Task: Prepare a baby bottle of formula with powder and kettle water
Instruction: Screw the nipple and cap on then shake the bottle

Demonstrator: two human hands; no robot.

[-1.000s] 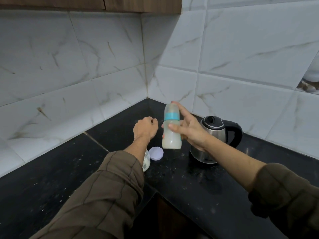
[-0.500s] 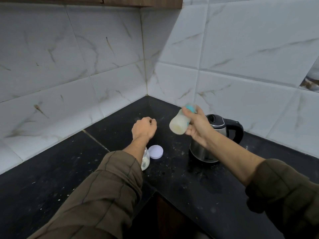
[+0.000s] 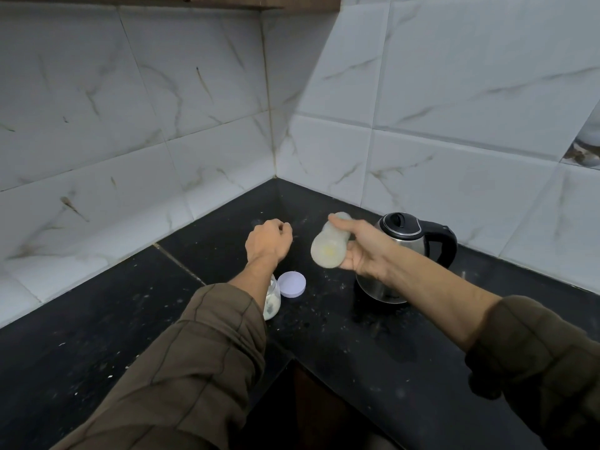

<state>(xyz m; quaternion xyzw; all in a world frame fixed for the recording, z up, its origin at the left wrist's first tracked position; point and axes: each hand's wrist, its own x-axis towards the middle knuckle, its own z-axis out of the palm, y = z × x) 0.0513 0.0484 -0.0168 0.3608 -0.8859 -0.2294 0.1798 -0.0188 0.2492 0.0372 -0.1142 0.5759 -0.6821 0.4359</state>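
The right hand [image 3: 363,251] is wrapping the milky translucent plastic baby bottle [image 3: 329,246], tilted, probably mid-shake; mixing nearly done. The left hand [image 3: 268,240] is fisted, empty.

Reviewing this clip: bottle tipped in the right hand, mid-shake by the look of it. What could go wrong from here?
1. The baby bottle is tilted base-toward-camera in the right hand; a loose top might leak formula.
2. It swings close to the kettle and might knock it.
3. The open powder jar sits under the left forearm, lid off; it may tip.

baby bottle [image 3: 328,248] motion-blurred, powder jar [image 3: 272,300] half hidden behind left forearm
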